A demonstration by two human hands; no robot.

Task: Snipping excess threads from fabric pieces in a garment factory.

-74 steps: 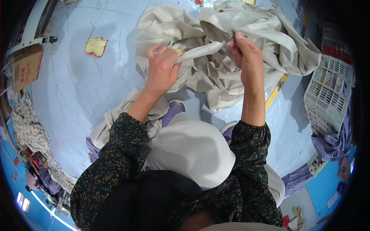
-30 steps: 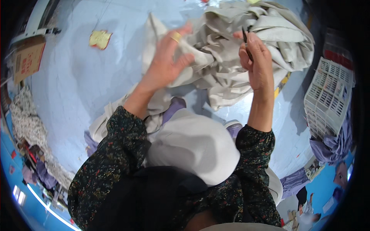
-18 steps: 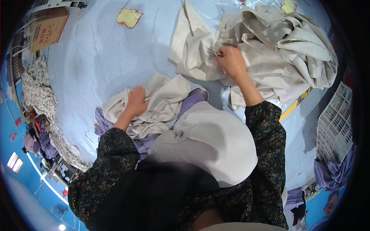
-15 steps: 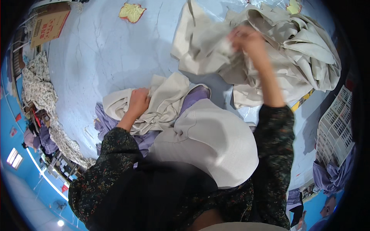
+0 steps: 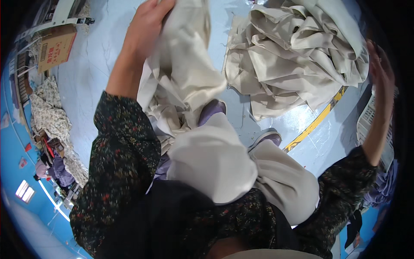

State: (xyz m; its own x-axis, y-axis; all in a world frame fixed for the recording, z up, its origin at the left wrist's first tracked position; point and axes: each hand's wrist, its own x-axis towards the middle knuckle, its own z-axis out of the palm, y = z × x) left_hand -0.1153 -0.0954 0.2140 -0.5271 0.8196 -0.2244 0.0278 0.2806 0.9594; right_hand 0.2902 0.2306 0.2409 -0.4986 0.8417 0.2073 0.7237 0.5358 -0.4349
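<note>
My left hand (image 5: 148, 26) is up at the top edge of the view, its fingers closed on a length of beige fabric (image 5: 185, 56). The fabric hangs from it in folds down to the floor by my left shoe. Over at the far right, my right hand (image 5: 381, 71) is raised with its fingers stretched out. It is beside the right edge of a large crumpled heap of beige fabric (image 5: 293, 56); whether it touches the heap I cannot tell. Lilac cloth (image 5: 163, 167) shows partly under the fabric by my left leg.
Yellow-and-black tape (image 5: 317, 123) runs across the pale blue floor (image 5: 103, 64) below the heap. A white plastic basket (image 5: 365, 116) stands at the right with purple cloth near it. On the left are a cardboard box (image 5: 56, 47) and patterned fabric (image 5: 51, 105).
My left hand has gone up and forward, lifting beige fabric from the smaller pile. My right hand has left the heap's middle for its far right side. The heap looks more gathered.
</note>
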